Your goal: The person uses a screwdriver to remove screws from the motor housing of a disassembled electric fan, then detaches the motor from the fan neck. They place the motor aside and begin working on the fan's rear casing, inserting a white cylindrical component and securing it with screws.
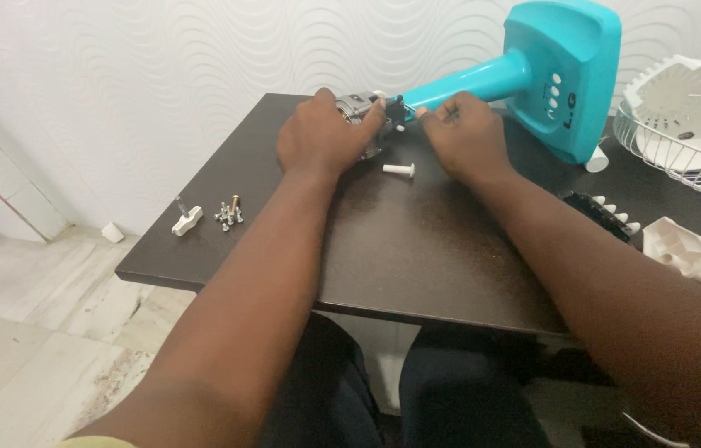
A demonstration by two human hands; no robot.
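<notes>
My left hand point(321, 133) is closed over a small metal motor point(356, 106) at the far side of the dark table point(417, 249). My right hand point(465, 133) pinches a small black part point(397, 109) at the end of the teal fan stand's neck point(470, 83). The stand lies on its side, with its square teal base point(566, 70) at the right. A short white pin point(399, 169) lies on the table just below and between my hands.
At the table's left lie a white knob with a screw point(186, 220) and a small heap of several screws point(229, 213). At the right are a white wire fan guard holding a white housing point(682, 124), a black switch block point(603, 211) and a white plastic piece point(680, 247).
</notes>
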